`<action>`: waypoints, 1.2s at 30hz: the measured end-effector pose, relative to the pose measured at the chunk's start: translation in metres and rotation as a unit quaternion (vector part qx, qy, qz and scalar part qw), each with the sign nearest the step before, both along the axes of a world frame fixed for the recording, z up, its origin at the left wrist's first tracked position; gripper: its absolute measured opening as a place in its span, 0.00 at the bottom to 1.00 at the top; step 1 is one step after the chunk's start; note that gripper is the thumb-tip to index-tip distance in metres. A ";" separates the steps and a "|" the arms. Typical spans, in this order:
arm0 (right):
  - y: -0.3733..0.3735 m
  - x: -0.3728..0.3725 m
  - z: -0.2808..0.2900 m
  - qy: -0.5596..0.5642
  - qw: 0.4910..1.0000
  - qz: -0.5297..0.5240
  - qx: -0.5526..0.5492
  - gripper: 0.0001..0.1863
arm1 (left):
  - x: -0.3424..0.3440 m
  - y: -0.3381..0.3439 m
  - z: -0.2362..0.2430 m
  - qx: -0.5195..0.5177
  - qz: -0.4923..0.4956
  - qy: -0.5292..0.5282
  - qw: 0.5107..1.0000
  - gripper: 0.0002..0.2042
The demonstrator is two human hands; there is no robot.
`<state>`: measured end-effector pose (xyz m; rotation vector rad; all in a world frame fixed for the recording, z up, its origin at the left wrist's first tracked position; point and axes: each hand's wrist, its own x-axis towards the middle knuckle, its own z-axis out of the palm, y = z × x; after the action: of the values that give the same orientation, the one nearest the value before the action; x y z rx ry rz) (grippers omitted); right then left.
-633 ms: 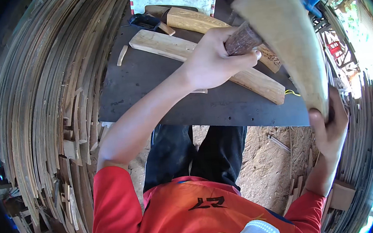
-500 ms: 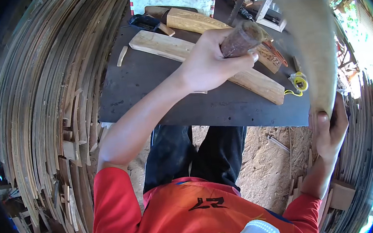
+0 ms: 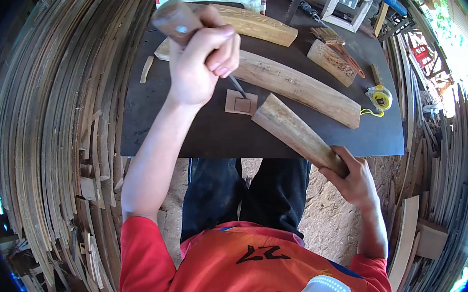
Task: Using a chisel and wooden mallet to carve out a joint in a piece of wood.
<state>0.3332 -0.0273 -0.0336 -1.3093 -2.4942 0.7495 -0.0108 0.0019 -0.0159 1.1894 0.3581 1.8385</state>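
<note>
- The left hand [image 3: 199, 65] gripped a chisel [image 3: 176, 22], hiding part of it; the tip met a small wooden square [image 3: 235, 103] on the bench [image 3: 156, 116].
- The right hand [image 3: 355, 181] held a wooden club [image 3: 296, 126], covering its near end.
- The club sat farther left than before.

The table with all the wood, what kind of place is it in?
Probably a woodworking shop: wood strips are piled at the left, the left hand grips a chisel-like tool, and a tape measure lies on the table.
</note>
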 end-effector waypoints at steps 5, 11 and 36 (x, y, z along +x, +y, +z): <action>0.002 -0.002 -0.004 -0.027 0.999 -0.001 0.022 0.25 | -0.006 -0.013 0.004 -0.037 0.052 -0.015 0.998 0.11; 0.002 -0.002 -0.005 -0.031 0.999 0.004 0.036 0.26 | -0.014 -0.012 0.015 -0.016 0.062 -0.017 0.998 0.11; 0.003 -0.002 -0.007 -0.024 1.000 -0.003 0.007 0.26 | 0.013 0.000 0.010 -0.012 0.018 0.101 0.995 0.10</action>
<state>0.3315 -0.0247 -0.0409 -1.3444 -2.5275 0.7076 0.0020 0.0016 -0.0058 1.3646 0.5163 1.7432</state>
